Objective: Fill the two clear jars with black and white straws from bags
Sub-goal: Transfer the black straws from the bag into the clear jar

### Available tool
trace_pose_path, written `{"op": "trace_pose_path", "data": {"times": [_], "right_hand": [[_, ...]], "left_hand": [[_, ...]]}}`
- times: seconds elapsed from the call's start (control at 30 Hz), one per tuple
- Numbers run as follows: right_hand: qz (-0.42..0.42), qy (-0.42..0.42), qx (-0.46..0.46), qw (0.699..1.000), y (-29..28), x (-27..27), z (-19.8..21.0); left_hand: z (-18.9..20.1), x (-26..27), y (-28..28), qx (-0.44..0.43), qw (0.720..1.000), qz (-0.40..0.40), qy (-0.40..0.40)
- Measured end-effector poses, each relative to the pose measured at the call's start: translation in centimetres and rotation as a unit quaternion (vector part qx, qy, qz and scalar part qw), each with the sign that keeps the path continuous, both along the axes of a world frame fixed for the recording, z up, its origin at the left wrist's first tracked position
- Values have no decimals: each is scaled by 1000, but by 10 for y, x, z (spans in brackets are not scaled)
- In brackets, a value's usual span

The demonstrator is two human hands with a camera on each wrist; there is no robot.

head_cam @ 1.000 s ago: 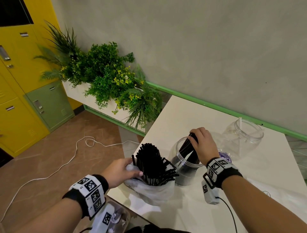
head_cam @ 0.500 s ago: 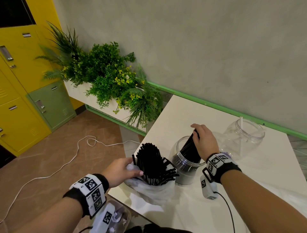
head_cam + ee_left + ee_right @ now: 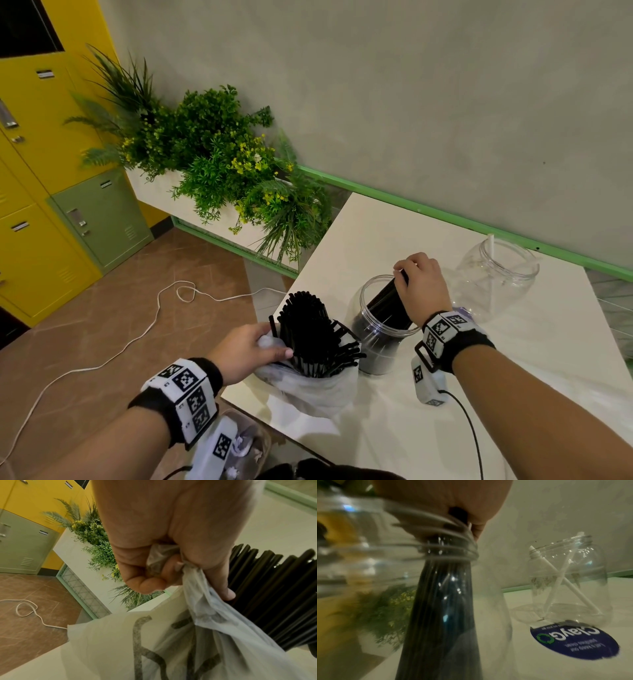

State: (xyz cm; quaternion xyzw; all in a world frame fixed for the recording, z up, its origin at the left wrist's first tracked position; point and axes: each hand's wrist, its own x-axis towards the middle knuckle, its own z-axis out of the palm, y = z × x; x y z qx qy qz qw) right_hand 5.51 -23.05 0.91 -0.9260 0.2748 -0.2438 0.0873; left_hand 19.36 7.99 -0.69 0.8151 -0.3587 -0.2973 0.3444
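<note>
A white plastic bag (image 3: 310, 389) (image 3: 214, 635) full of black straws (image 3: 308, 329) (image 3: 274, 595) stands near the table's front left corner. My left hand (image 3: 251, 346) (image 3: 171, 563) grips its bunched rim. Right of it stands a clear jar (image 3: 376, 329) (image 3: 376, 563). My right hand (image 3: 419, 284) holds a bundle of black straws (image 3: 388, 303) (image 3: 443, 601) whose lower ends are inside this jar. A second clear jar (image 3: 496, 274) (image 3: 568, 582) farther right holds two white straws (image 3: 556, 582).
A blue round sticker (image 3: 573, 641) lies on the white table (image 3: 513, 377) between the jars. Clear plastic (image 3: 616, 315) lies at the table's right edge. A planter of green plants (image 3: 219, 164) stands left of the table, yellow lockers (image 3: 30, 205) beyond. A white cord (image 3: 137, 339) crosses the floor.
My right hand has risen a little over the near jar, still holding the black straw bundle. The left hand has stayed on the bag.
</note>
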Motion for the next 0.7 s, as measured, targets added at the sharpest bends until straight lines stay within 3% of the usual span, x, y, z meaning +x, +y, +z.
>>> {"op": "trace_pose_path", "data": {"times": [0.07,0.13,0.23,0.33,0.4,0.57,0.7], "right_hand": [[-23,22,-15,999,2,-1,5],[-13,-13,-28,999,11,-4,15],[116,-86,6,990,40,-13,31],[247,-43,91,964,74,-28,41],[287,3,158,945,89,-35,39],[254,20,328,910,113,-46,10],[203,11,376,904,126,-42,-14]], "left_hand": [[1,0,-1,-4,1000,3,4],[-1,0,-1,-9,1000,3,8],[1,-2,-1,-5,1000,16,7],[0,-4,-3,-4,999,33,8],[-3,-4,-3,-8,999,48,14],[-10,2,-1,-3,996,70,46],[-5,-2,-2,-2,995,86,46]]}}
